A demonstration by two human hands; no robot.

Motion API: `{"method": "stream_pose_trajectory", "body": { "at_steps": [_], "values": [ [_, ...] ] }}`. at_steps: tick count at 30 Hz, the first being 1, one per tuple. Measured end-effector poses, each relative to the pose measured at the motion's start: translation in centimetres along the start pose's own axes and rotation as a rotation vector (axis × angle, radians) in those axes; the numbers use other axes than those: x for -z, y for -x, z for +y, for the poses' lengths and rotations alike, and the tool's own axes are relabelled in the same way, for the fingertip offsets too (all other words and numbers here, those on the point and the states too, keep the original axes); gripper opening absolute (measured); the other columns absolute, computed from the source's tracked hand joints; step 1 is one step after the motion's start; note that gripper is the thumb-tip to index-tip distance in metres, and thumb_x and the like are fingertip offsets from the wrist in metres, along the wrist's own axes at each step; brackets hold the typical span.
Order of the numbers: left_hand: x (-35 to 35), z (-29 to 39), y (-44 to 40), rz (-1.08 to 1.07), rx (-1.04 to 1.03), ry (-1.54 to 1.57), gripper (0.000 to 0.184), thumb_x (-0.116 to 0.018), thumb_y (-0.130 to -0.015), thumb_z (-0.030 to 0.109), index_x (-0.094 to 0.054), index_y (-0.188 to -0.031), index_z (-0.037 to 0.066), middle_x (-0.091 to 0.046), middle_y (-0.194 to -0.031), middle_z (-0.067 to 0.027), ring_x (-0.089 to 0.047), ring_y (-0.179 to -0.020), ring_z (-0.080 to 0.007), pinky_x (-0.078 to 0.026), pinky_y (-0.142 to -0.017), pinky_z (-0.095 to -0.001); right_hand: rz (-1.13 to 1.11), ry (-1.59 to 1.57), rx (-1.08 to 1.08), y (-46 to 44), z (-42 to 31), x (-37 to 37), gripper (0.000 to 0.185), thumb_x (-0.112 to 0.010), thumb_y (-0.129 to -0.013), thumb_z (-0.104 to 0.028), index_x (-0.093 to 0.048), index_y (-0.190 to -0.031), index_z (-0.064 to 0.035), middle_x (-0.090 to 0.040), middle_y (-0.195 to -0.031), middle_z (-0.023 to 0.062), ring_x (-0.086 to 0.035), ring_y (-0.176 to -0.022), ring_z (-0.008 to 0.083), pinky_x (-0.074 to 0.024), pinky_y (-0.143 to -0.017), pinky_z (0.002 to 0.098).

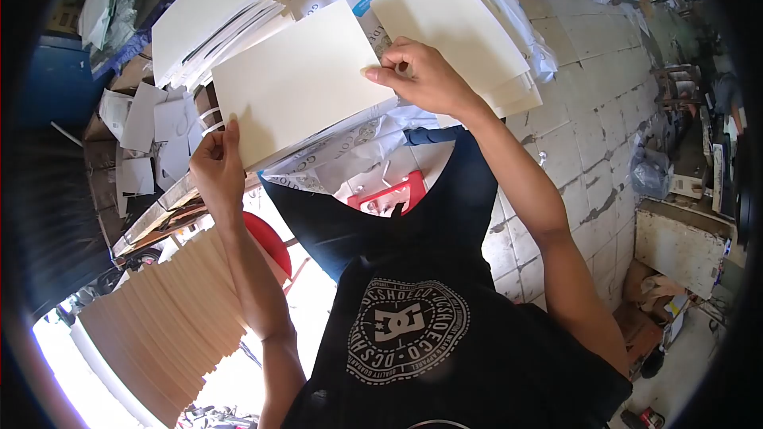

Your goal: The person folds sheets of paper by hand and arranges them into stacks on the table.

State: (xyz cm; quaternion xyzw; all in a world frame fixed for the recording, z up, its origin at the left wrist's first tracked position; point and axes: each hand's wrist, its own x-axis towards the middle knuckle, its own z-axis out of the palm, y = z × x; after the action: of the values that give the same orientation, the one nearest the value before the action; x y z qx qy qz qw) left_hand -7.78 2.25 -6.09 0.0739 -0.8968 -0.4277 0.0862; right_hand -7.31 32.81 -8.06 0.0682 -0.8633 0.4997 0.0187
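Observation:
A cream sheet of stiff paper or card (298,71) lies tilted on top of a stack in front of me. My left hand (216,163) grips its lower left edge, thumb on top and fingers curled beneath. At the right edge, my right hand (421,75) is closed with its thumb tip on the sheet; its other fingers are curled in. Right behind that hand rests another cream pile (453,28). To the upper left stands a thick cream-topped stack (211,16) with uneven sheet edges. What lies under the held sheet is mostly hidden.
Printed wrapping paper (318,163) covers the work surface. A tall stack of tan boards (163,322) stands at lower left beside a red round seat (269,246). Paper scraps (151,131) fill a box at left. Tiled floor (584,127) extends right.

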Motion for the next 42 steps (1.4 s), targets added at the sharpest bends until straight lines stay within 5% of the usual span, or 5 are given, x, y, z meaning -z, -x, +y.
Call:
{"method": "stream_pose_trajectory", "body": {
  "at_steps": [17,23,30,32,42],
  "values": [
    [0.1,-0.9,-0.4,-0.002,0.010,0.002,0.039,-0.071,-0.086,0.031,-0.068,-0.076,-0.007,-0.058,-0.058,-0.0033,-0.046,-0.055,-0.0063,-0.036,-0.051,-0.0243,-0.016,0.048,-0.053,0.4,1.0,-0.6,0.039,-0.071,-0.087,-0.031,-0.056,-0.072,0.0018,-0.051,-0.074,0.0078,-0.049,-0.065,0.0150,-0.0437,-0.062,0.0303],
    [1.9,-2.0,0.5,-0.101,0.128,0.209,0.035,-0.071,-0.089,0.028,-0.072,-0.093,-0.006,-0.065,-0.070,-0.0051,-0.056,-0.063,-0.0073,-0.045,-0.059,-0.0216,-0.030,0.043,-0.047,0.1,1.2,-0.8,0.038,-0.071,-0.086,-0.028,-0.055,-0.071,0.0028,-0.051,-0.070,0.0082,-0.047,-0.063,0.0167,-0.0416,-0.061,0.0307],
    [1.9,-4.8,3.9,-0.042,0.040,0.420,0.024,-0.077,-0.079,0.007,-0.069,-0.099,-0.004,-0.069,-0.083,-0.0073,-0.064,-0.075,-0.0105,-0.052,-0.071,-0.0234,-0.059,0.028,-0.055,0.1,0.5,-0.8,0.039,-0.069,-0.088,-0.022,-0.045,-0.070,0.0020,-0.040,-0.068,0.0044,-0.038,-0.064,0.0143,-0.0375,-0.063,0.0293],
    [1.3,-5.0,4.4,-0.040,-0.037,0.411,0.026,-0.080,-0.072,-0.003,-0.069,-0.095,-0.003,-0.069,-0.086,-0.0063,-0.065,-0.077,-0.0109,-0.052,-0.073,-0.0236,-0.069,0.028,-0.074,0.1,0.4,-0.8,0.039,-0.069,-0.088,-0.022,-0.045,-0.069,0.0019,-0.040,-0.068,0.0044,-0.038,-0.065,0.0143,-0.0372,-0.063,0.0296],
    [0.7,-4.8,4.2,0.001,-0.142,0.327,0.046,-0.084,-0.067,0.002,-0.067,-0.109,-0.001,-0.069,-0.093,-0.0067,-0.066,-0.087,-0.0156,-0.052,-0.078,-0.0284,-0.082,0.026,-0.078,-0.1,0.1,-0.7,0.038,-0.067,-0.090,-0.019,-0.043,-0.067,-0.0022,-0.034,-0.068,-0.0003,-0.031,-0.067,0.0097,-0.0297,-0.062,0.0269]
  ]
}}
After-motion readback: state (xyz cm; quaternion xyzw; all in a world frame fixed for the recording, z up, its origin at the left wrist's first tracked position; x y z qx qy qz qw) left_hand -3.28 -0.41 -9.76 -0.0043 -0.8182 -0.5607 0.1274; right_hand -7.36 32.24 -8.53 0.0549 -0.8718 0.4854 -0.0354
